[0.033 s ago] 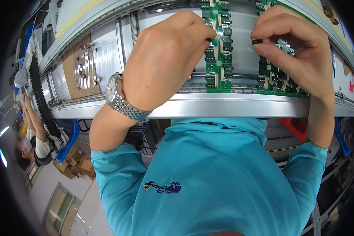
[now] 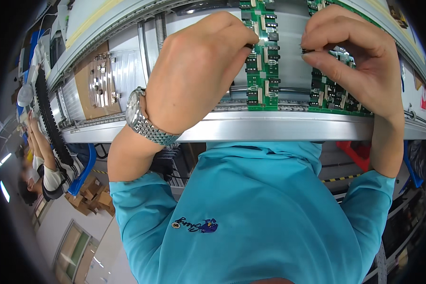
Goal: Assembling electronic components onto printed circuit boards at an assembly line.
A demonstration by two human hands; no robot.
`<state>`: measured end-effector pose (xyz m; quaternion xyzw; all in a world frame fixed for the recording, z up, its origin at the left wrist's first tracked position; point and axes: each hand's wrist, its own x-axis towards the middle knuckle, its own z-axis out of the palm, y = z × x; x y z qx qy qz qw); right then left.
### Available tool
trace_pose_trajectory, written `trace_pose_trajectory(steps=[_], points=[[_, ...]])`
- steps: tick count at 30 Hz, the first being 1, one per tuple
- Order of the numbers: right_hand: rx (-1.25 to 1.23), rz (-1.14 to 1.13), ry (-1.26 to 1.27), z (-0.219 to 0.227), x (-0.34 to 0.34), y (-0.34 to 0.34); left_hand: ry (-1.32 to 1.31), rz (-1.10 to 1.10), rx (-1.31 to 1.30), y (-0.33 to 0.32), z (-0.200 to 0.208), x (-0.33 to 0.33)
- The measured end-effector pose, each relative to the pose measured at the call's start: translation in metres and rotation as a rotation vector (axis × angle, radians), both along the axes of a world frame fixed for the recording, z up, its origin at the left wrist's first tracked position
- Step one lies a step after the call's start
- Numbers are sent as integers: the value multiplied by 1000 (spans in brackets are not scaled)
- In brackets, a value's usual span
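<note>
My left hand (image 2: 199,71), a metal watch (image 2: 144,120) on its wrist, reaches over the left edge of a narrow green circuit board (image 2: 263,75). Its thumb and fingertips come together at the board's edge; what they pinch, if anything, is hidden. To the right, my right hand (image 2: 359,57) pinches a small black electronic component (image 2: 308,50) with thin metal pins between thumb and forefinger. Below and behind this hand lies a second, wider green circuit board (image 2: 333,97), partly covered by it. Both boards carry rows of black chips and pale connectors.
The boards lie across a metal-railed conveyor with a silver front rail (image 2: 270,127). Left of my hand, a clear plastic tray (image 2: 102,80) of small metal parts rests on cardboard. At far left another person's arm (image 2: 42,142) shows; cardboard boxes (image 2: 92,194) sit below.
The narrow board has shifted very slightly left and up. My right fingertips have moved slightly left with the component; my left hand has hardly moved.
</note>
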<state>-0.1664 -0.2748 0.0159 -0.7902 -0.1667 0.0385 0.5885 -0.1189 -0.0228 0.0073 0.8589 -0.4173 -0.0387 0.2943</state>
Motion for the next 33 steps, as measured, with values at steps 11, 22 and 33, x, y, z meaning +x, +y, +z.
trace_pose_trajectory(steps=[11,22,33], points=[[-46,104,-165,-13,1,-3,-9,-14,-10,-1,-5,0],[-513,180,-295,0,-16,15,-115,-112,-197,-1,-22,20],[-655,239,-356,0,-13,23,-200,-77,-40,3,-6,20]])
